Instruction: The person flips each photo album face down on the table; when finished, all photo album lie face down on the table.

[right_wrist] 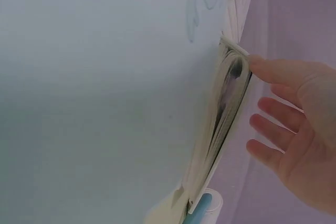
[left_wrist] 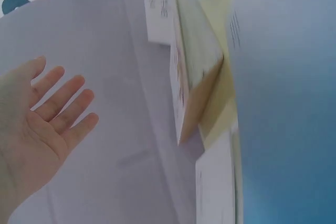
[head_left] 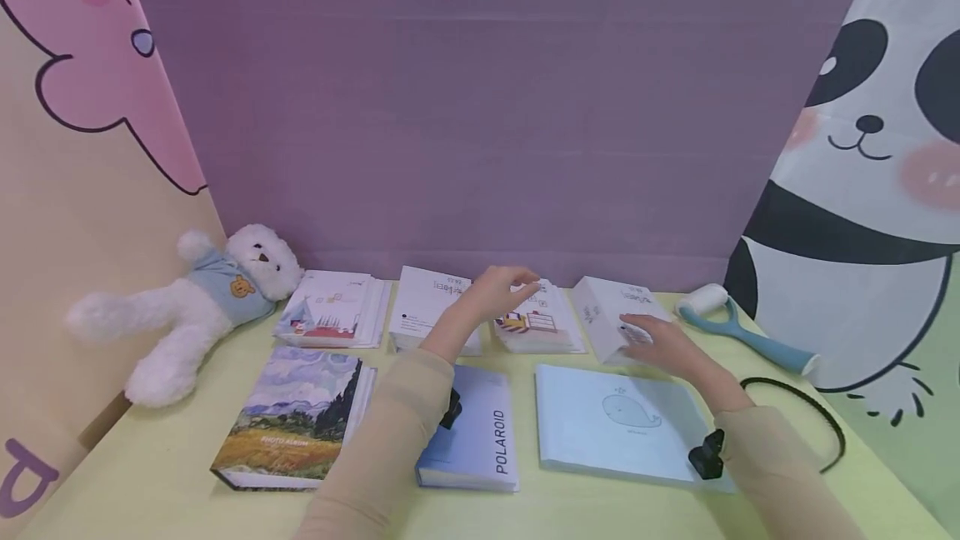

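Purple fabric is hung behind a pale yellow-green surface, with a pink cartoon panel at the upper left of the head view and a panda panel at the right. Four white stacks of cards are lined up along the back of the surface. The left hand is held over the third stack, at the centre of the frame; in the left wrist view its fingers are seen straight and spread, with nothing gripped. The right hand is laid on the fourth stack, right of centre; in the right wrist view its fingertips are shown pressed against the layered paper edge, relaxed and slightly apart. Only the head view takes in the three flat, glossy albums in front: a painted-landscape album, a blue Polaroid album and a pale whale album. A fluffy white teddy bear is seen at the left, a lint roller at the right.
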Available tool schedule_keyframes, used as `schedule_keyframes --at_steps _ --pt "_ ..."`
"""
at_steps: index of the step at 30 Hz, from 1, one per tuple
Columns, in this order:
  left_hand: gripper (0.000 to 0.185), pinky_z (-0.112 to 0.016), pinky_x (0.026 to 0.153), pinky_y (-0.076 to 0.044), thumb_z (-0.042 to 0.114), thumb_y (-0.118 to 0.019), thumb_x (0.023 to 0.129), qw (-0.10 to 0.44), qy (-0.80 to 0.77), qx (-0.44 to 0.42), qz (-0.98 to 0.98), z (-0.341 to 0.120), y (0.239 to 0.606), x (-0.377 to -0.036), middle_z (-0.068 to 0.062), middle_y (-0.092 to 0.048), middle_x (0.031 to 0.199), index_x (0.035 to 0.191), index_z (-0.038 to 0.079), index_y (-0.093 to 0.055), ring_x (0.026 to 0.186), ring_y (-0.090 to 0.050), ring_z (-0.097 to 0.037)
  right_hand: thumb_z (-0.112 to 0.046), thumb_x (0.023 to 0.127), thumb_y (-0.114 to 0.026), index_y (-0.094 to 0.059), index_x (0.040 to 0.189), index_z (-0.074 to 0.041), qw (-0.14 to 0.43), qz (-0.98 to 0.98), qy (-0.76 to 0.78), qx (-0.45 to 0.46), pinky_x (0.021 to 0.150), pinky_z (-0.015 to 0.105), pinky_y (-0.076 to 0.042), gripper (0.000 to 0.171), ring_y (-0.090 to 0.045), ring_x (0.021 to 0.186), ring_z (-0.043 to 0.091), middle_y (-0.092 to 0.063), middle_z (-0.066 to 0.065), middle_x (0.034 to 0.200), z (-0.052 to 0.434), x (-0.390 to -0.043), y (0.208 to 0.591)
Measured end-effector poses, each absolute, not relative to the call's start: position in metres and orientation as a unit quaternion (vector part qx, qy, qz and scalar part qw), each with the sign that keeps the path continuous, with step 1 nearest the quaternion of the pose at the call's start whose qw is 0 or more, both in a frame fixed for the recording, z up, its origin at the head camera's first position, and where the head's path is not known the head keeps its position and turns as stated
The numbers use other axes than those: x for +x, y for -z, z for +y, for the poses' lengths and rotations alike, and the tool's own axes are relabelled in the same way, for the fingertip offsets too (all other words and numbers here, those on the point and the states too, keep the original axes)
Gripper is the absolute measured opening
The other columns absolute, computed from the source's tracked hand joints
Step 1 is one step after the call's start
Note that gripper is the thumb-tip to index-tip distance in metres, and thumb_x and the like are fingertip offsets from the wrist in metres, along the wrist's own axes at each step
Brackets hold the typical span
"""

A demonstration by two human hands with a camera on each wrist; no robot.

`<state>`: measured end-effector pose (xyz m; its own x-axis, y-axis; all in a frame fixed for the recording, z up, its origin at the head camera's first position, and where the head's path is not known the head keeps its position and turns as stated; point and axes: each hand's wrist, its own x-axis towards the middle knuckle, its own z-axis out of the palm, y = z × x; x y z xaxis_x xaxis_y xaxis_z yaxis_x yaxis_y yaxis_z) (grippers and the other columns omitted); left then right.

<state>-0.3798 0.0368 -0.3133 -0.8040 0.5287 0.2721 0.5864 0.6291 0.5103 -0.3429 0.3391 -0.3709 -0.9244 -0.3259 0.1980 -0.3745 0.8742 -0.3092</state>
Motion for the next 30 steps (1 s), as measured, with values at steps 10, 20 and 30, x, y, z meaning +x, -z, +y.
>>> schedule_keyframes --at_steps 10,20,30 --pt "0.035 -0.025 0.091 -0.041 0.036 -0.042 0.092 0.02 0.322 -0.32 -0.891 0.08 0.336 -0.379 0.004 -0.057 0.116 0.12 0.018 -0.053 0.109 -0.05 -0.011 -0.023 0.079 -0.063 -0.047 0.123 0.004 0.053 -0.962 -0.191 0.186 0.092 0.052 -0.034 0.054 -0.041 0.115 0.042 -0.044 0.027 0.126 0.333 -0.353 0.382" --pt "0.034 -0.018 0.084 -0.044 0.034 -0.044 0.091 -0.001 0.359 -0.318 -0.878 0.12 0.364 -0.385 0.003 -0.06 0.113 0.117 0.015 -0.056 0.101 -0.056 -0.01 -0.04 0.078 -0.061 -0.054 0.116 0.001 0.1 -0.956 -0.17 0.218 0.092 0.047 -0.037 0.056 -0.045 0.11 0.039 -0.052 0.023 0.117 0.335 -0.356 0.383" --pt "0.037 -0.022 0.089 -0.042 0.039 -0.044 0.09 -0.08 0.379 -0.284 -0.877 0.144 0.389 -0.378 0.007 -0.056 0.117 0.12 0.02 -0.053 0.109 -0.051 -0.009 -0.018 0.076 -0.065 -0.053 0.114 0.005 0.07 -0.977 -0.137 0.146 0.091 0.052 -0.036 0.046 -0.043 0.111 0.042 -0.05 0.026 0.118 0.332 -0.354 0.38"
